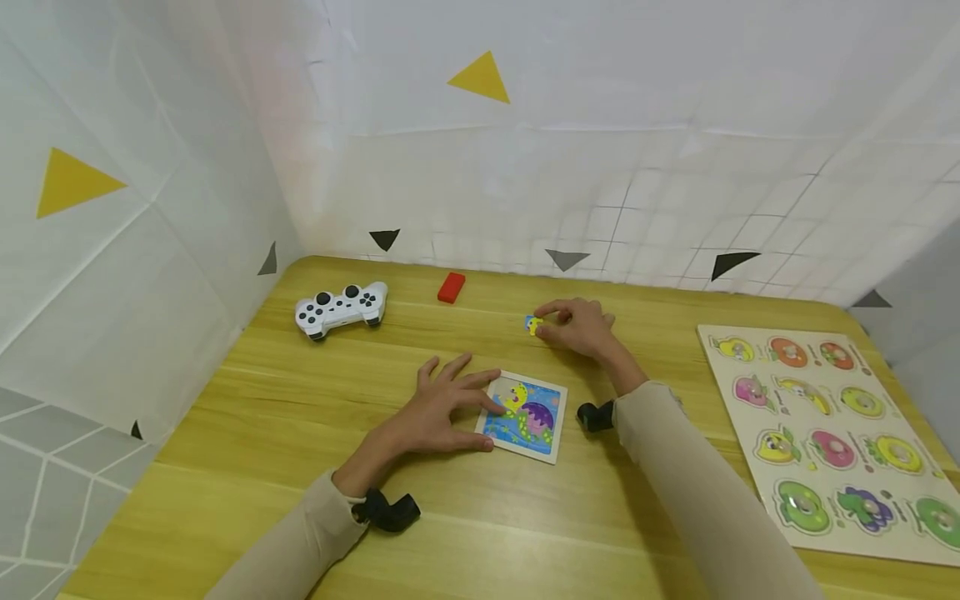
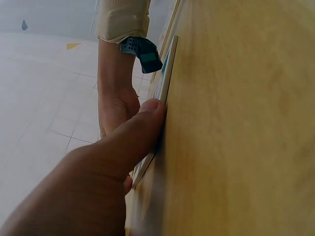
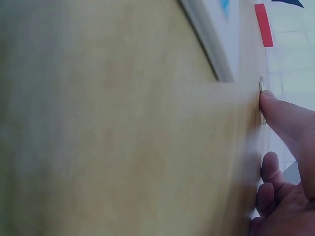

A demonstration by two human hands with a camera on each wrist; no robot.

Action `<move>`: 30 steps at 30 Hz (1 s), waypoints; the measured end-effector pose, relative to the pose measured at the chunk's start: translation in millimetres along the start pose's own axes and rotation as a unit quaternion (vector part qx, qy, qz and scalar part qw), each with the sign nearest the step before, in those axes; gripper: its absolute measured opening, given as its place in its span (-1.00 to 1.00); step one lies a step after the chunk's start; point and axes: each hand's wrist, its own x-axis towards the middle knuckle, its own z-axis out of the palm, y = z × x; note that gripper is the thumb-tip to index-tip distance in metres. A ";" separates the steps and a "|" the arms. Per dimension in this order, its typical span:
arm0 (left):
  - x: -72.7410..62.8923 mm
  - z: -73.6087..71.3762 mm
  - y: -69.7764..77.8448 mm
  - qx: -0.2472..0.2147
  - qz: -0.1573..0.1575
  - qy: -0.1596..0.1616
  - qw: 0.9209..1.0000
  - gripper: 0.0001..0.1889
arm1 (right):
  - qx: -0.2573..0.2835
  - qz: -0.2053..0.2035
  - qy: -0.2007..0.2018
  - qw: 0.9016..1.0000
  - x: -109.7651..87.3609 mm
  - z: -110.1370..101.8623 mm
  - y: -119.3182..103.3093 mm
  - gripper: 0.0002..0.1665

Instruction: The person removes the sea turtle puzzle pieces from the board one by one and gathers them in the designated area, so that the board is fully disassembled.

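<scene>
The table looks like smooth wood with a soft sheen; the puzzle has a smooth printed face. The controller appears plastic, the sleeves matt cloth.

L hand w/ fingers spread, R hand pinching

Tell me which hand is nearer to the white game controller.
Left. The left hand touches the turtle puzzle, in front and right of the white controller; the right hand, pinching a small piece, is farther off to the controller's right.
</scene>
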 end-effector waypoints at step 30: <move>-0.3 1.0 0.1 0.019 0.006 0.001 1.000 -0.59 | 0.109 -0.163 -0.116 0.974 -59.5 3.0 -5.2 -0.69</move>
